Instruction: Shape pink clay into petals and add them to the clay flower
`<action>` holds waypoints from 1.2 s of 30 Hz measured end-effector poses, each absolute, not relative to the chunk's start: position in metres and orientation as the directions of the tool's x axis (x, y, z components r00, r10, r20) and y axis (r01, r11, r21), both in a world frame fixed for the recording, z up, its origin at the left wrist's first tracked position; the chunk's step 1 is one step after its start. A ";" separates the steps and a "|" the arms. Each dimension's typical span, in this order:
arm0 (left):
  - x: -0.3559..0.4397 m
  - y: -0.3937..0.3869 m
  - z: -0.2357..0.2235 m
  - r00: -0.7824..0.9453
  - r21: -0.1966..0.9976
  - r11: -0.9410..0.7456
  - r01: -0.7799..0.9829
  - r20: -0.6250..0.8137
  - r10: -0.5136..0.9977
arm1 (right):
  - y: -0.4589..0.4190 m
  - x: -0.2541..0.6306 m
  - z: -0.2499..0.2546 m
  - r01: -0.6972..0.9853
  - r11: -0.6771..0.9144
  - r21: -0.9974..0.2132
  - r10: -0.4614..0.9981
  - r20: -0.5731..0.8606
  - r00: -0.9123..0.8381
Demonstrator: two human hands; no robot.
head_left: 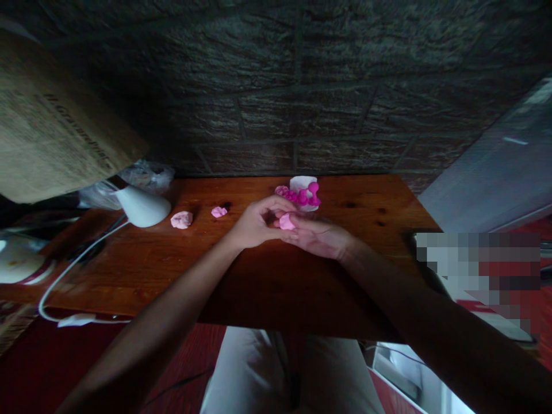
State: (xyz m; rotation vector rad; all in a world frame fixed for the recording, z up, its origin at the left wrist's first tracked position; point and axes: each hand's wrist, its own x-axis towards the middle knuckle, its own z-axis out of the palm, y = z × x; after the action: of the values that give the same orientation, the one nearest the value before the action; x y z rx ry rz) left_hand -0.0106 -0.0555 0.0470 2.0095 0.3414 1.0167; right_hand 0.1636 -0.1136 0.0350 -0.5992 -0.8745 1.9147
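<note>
Both my hands meet over the middle of a brown wooden table (241, 276). My right hand (321, 237) lies palm up with its fingers stretched out, and a small lump of light pink clay (287, 222) rests on its fingertips. My left hand (259, 221) curls over from the left, its fingers pinching that lump. Just behind the hands stands a white block (302, 184) with a chain of magenta clay balls (304, 196) against it. Two more pale pink clay lumps lie to the left, the larger pink lump (181, 219) and the smaller pink lump (218, 211).
A white lamp base (142, 207) with a white cable (64, 276) sits at the table's left. Crumpled clear plastic (144, 175) lies behind it. A tan paper sheet (52, 132) hangs at upper left. A dark brick wall (302, 86) backs the table. A blurred patch (478, 270) covers the right.
</note>
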 end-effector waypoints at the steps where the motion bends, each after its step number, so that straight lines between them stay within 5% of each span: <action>1: -0.010 -0.057 0.047 0.659 0.771 -0.627 -0.110 0.529 0.535 | -0.114 0.163 0.036 -0.537 -0.308 -0.786 0.893 -0.044 -0.448; 6: -0.008 -0.062 0.047 0.744 0.730 -0.682 -0.055 0.485 0.460 | -0.117 0.159 0.039 -0.516 -0.285 -0.808 0.894 -0.030 -0.447; 22: -0.014 -0.051 0.046 0.613 0.741 -0.665 0.092 0.484 0.624 | -0.109 0.167 0.034 -0.520 -0.419 -0.744 0.878 -0.185 -0.442; 36: -0.012 -0.049 0.039 0.715 0.842 -0.523 -0.133 0.447 0.537 | -0.110 0.164 0.039 -0.543 -0.235 -0.806 0.948 -0.069 -0.309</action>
State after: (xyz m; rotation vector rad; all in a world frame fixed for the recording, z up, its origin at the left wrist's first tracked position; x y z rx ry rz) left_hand -0.0123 -0.0489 0.0394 1.9515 0.3104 0.8709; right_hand 0.1636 -0.1103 0.0393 -0.7000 -0.8394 1.7577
